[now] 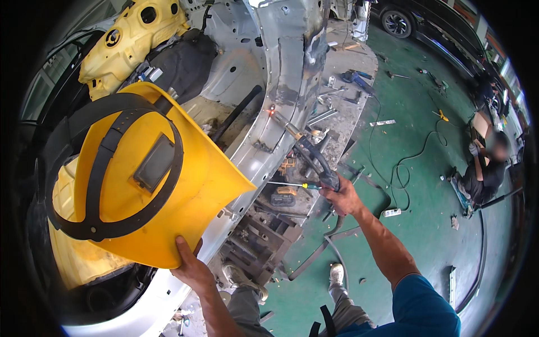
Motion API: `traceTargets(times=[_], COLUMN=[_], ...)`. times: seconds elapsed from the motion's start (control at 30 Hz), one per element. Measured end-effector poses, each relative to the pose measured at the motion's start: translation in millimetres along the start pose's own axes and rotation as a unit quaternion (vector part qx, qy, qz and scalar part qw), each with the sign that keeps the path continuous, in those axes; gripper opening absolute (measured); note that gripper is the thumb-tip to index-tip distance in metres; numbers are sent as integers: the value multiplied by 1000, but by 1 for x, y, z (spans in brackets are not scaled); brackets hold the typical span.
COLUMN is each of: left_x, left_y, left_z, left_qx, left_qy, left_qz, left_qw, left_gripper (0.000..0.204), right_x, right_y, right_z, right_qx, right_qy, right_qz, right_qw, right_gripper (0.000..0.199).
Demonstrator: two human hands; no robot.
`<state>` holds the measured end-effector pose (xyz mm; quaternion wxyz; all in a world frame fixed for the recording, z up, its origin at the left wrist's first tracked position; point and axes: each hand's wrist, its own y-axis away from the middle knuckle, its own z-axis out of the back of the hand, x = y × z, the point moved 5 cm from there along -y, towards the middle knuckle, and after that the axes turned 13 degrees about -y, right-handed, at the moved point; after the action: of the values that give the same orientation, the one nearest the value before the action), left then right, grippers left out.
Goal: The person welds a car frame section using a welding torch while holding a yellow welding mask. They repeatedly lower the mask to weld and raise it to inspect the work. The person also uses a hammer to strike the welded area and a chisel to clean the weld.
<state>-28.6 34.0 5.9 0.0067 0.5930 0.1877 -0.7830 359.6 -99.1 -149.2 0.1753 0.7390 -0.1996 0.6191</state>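
Observation:
My left hand (192,266) is closed on the lower edge of a yellow welding mask (216,168), whose black head strap and small dark window face me. My right hand (343,197) is wrapped round the handle of a welding torch (314,151), and its cable hangs down below the fist. The torch's nozzle points at the bare metal car body pillar (281,84), where a small orange glow shows at the tip. Scorched dark marks lie on the metal around that spot. A screwdriver (293,183) with a yellow-green handle lies beyond my right fist.
A workbench-like ledge (351,64) carries a blue power tool (359,80) and loose hand tools. Cables and a white power strip (392,213) lie on the green floor. A person (485,168) sits low at the right; a dark car (432,33) stands behind.

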Motion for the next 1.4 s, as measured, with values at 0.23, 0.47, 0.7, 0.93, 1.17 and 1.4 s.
traceTargets(times=[0.23, 0.47, 0.7, 0.93, 1.17, 1.4], left_x=[5, 1, -6, -4, -10, -11], left_y=[5, 22, 52, 59, 62, 62], left_z=[-6, -29, -64, -76, -79, -79], left_qx=[23, 74, 170, 183, 199, 203], left_qy=[-9, -3, 24, -38, 18, 19], left_qz=[14, 4, -4, -109, -106, -104], left_qw=[1000, 997, 985, 976, 974, 973], left_gripper=[44, 38, 33, 33, 32, 31], right_x=[-1, -1, 24, 24, 25, 22], right_y=[-1, -1, 2, 12, 13, 13], right_z=[4, 5, 7, 17, 21, 24], right_qx=[0, -9, 32, 19, 24, 26], right_qy=[18, 26, 133, 83, 77, 67], right_qz=[-25, -29, 108, 36, 59, 68], right_qw=[1000, 999, 985, 996, 995, 995], right_gripper=[28, 27, 34, 34, 33, 32])
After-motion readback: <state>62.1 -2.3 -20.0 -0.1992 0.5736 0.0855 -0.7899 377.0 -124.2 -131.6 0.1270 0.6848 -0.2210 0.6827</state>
